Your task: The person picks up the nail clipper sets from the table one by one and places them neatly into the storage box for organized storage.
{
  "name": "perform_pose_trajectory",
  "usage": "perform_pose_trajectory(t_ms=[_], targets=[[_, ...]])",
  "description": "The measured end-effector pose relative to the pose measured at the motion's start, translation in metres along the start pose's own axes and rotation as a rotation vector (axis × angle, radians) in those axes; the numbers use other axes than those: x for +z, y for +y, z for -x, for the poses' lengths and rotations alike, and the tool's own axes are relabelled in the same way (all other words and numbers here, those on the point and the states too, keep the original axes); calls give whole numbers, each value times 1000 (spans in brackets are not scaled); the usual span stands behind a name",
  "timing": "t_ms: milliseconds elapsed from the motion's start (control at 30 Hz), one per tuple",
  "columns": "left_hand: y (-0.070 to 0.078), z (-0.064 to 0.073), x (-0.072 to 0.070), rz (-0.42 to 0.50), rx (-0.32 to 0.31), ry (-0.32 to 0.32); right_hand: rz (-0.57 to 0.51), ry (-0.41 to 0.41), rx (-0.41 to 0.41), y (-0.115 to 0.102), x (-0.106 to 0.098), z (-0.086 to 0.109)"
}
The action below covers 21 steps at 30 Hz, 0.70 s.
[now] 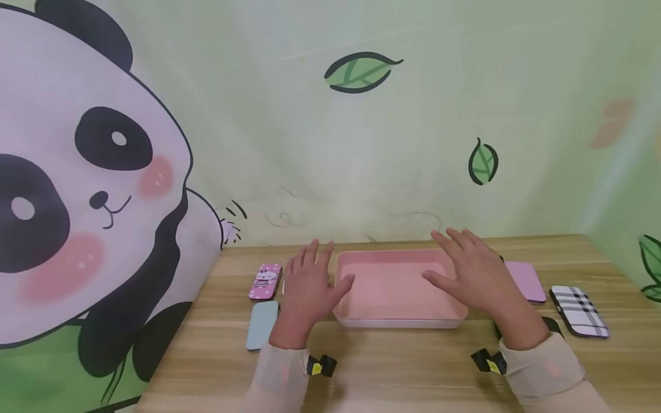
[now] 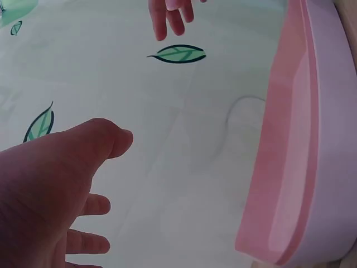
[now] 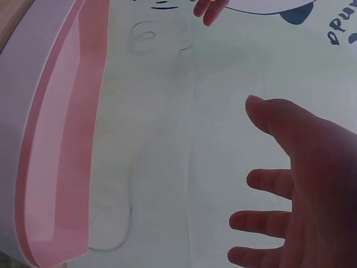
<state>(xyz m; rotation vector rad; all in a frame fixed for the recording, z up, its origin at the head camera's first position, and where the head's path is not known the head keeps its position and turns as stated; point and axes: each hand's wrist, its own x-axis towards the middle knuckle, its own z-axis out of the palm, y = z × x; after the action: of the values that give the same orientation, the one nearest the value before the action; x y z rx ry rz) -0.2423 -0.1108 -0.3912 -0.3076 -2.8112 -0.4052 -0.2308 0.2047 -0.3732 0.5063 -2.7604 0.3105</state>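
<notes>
A shallow pink tray [image 1: 397, 287] with a pale outer wall stands in the middle of the wooden table. To its left my left hand [image 1: 310, 289] hovers with fingers spread, the thumb overlapping the tray's left edge in the head view. My right hand [image 1: 472, 275] is raised over the tray's right end, its fingers extended and thumb pointing inward. Both palms are bare, and neither hand holds anything. In the left wrist view, the tray wall [image 2: 334, 139] rises along the right side; the right wrist view has the tray wall [image 3: 33, 111] along its left side.
Left of the tray lie a pink patterned case [image 1: 265, 281] and a light blue case [image 1: 263, 326]. On the right are a pink case [image 1: 525, 281], a plaid case [image 1: 580, 311] and a black item [image 1: 553, 326] partly behind my wrist. A panda-print backdrop [image 1: 289, 143] borders the table [image 1: 403, 373].
</notes>
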Motion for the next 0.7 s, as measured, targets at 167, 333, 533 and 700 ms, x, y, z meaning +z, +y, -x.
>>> perform_pose_trajectory(t_ms=[167,333,533,700], targets=[[-6,-1,1,-9,-27,-10,-15,-7,1,-1,-3,0],[-10,-2,-2,14,-32,-5,-18,-11,-7,0,-1,0],[-19,-1,-7,9,-61,-3,-11,-25,2,-2,0,-2],[-28,1,-4,-15,-51,6,7,-18,13,-2,-1,0]])
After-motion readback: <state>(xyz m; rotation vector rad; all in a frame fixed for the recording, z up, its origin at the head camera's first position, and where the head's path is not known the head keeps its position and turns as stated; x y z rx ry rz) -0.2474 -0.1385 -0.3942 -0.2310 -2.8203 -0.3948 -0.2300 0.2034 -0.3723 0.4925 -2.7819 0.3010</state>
